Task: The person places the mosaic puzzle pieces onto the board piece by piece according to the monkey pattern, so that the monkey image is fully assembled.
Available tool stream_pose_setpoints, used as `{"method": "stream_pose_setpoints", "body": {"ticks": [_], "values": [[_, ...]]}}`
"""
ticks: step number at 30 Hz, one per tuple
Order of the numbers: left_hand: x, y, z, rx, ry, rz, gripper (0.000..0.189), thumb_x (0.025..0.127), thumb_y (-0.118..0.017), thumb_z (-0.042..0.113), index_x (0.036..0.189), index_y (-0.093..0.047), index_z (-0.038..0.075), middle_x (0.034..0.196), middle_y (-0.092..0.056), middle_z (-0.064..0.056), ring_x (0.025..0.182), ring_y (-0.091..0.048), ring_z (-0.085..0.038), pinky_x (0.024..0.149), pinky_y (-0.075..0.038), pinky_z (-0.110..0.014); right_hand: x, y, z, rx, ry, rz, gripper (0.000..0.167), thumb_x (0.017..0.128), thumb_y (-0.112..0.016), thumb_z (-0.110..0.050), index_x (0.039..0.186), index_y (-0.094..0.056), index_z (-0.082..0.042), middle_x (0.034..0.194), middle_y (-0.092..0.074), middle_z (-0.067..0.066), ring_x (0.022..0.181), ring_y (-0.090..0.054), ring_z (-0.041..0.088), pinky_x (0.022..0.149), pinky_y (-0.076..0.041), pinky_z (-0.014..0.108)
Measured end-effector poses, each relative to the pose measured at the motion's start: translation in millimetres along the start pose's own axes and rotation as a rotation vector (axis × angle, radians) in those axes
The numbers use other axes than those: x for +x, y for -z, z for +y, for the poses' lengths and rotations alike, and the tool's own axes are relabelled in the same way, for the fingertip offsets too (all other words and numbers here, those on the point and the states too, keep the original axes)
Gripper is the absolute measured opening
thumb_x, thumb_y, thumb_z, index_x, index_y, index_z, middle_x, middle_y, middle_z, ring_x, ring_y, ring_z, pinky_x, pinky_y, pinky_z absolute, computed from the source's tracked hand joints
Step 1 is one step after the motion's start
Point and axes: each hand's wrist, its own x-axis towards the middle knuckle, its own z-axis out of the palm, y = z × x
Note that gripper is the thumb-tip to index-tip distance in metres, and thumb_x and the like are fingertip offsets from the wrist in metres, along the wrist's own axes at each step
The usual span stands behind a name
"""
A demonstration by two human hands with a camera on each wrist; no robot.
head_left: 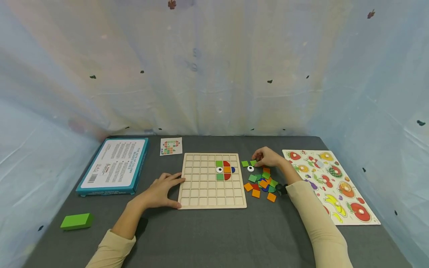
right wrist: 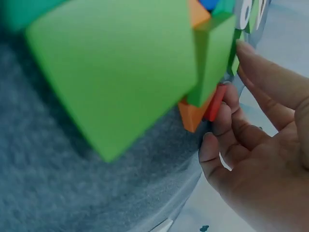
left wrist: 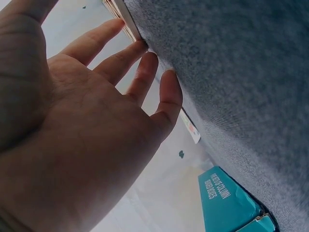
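Observation:
A wooden grid board [head_left: 201, 190] lies in the middle of the table, with green, red, orange and blue pieces and a white eye piece [head_left: 219, 170] set in its upper right part. My left hand [head_left: 161, 190] is spread at the board's left edge; its thumb and fingertips touch the rim. Right of the board, my right hand [head_left: 267, 156] pinches a light green square tile [head_left: 253, 163] between thumb and finger. Another light green tile [head_left: 245, 163] and a second eye piece [head_left: 250, 169] lie beside it. Loose colored tiles [head_left: 263, 184] form a pile below that hand.
Behind the board lies a small pattern card [head_left: 171, 146]. A blue-edged box [head_left: 112, 163] and a green block [head_left: 77, 221] are at the left. A fruit picture board [head_left: 321, 197] lies at the right, under the right forearm's side.

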Motion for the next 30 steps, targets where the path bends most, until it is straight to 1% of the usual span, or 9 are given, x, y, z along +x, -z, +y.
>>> {"method": "stream_pose_setpoints", "body": {"ticks": [8,13,15,18,20,22,24,26,30], "values": [[-0.1,-0.1,-1.3,0.003,0.003,0.000,0.097,0.072,-0.084,0.056,0.149,-0.048,0.010,0.156,-0.035,-0.018,0.129,-0.035,-0.038,0.098,-0.032,-0.068,-0.5,-4,0,0.002,0.008,0.017,0.017,0.084,-0.075,0.005,0.097,-0.066,0.009,0.084,-0.063,0.016,0.075,-0.053,0.023,0.069,-0.045,0.034],[0.6,-0.3,-0.4,0.006,0.000,0.000,0.096,0.072,-0.084,0.056,0.149,-0.049,0.010,0.156,-0.036,-0.018,0.129,-0.036,-0.038,0.098,-0.032,-0.068,-1.3,-4,2,0.023,0.022,0.041,0.014,0.083,-0.075,0.007,0.092,-0.063,0.008,0.082,-0.061,0.015,0.073,-0.053,0.023,0.067,-0.045,0.031],[0.8,-0.3,-0.1,0.005,0.001,-0.001,0.096,0.072,-0.084,0.056,0.148,-0.049,0.010,0.156,-0.036,-0.018,0.129,-0.036,-0.037,0.098,-0.032,-0.068,-0.7,-4,1,0.040,0.038,0.070,0.013,0.085,-0.074,0.007,0.093,-0.064,0.009,0.085,-0.062,0.019,0.075,-0.055,0.026,0.069,-0.046,0.032],[0.5,0.4,0.5,0.002,0.003,0.000,0.096,0.072,-0.084,0.055,0.149,-0.049,0.010,0.156,-0.035,-0.018,0.129,-0.036,-0.037,0.098,-0.032,-0.068,3.1,-7,-9,0.077,0.076,0.122,0.018,0.088,-0.070,0.006,0.103,-0.065,0.014,0.097,-0.064,0.027,0.086,-0.060,0.035,0.078,-0.050,0.040],[0.0,1.2,1.0,-0.003,0.005,-0.001,0.095,0.072,-0.084,0.054,0.149,-0.048,0.010,0.157,-0.035,-0.018,0.129,-0.035,-0.038,0.098,-0.032,-0.068,8.9,-10,-17,0.111,0.097,0.139,0.022,0.091,-0.067,0.005,0.110,-0.064,0.015,0.106,-0.065,0.029,0.094,-0.061,0.041,0.083,-0.050,0.047],[-0.6,1.9,1.4,-0.007,0.008,-0.001,0.095,0.073,-0.085,0.053,0.149,-0.048,0.009,0.157,-0.035,-0.018,0.130,-0.035,-0.038,0.098,-0.032,-0.068,17.2,-16,-28,0.137,0.117,0.132,0.024,0.093,-0.065,0.004,0.115,-0.064,0.015,0.111,-0.065,0.030,0.097,-0.062,0.043,0.085,-0.051,0.050],[-0.7,2.4,1.5,-0.012,0.012,0.000,0.095,0.073,-0.085,0.052,0.149,-0.048,0.010,0.157,-0.034,-0.018,0.130,-0.035,-0.038,0.098,-0.032,-0.068,27.8,-24,-39,0.148,0.129,0.111,0.023,0.095,-0.064,0.002,0.115,-0.065,0.014,0.110,-0.067,0.027,0.097,-0.064,0.040,0.085,-0.052,0.048],[-0.5,2.6,1.8,-0.015,0.013,0.000,0.095,0.073,-0.085,0.052,0.149,-0.048,0.010,0.157,-0.034,-0.018,0.130,-0.035,-0.038,0.098,-0.031,-0.068,38.7,-32,-50,0.147,0.140,0.086,0.021,0.095,-0.063,0.002,0.113,-0.067,0.012,0.106,-0.068,0.024,0.092,-0.065,0.035,0.081,-0.054,0.044],[0.5,2.2,2.5,-0.017,0.007,-0.001,0.095,0.072,-0.085,0.053,0.148,-0.049,0.009,0.157,-0.035,-0.019,0.130,-0.035,-0.038,0.098,-0.031,-0.069,57.7,-47,-69,0.127,0.176,0.052,0.018,0.094,-0.063,0.002,0.111,-0.070,0.008,0.100,-0.070,0.018,0.088,-0.064,0.026,0.078,-0.052,0.037]]}}
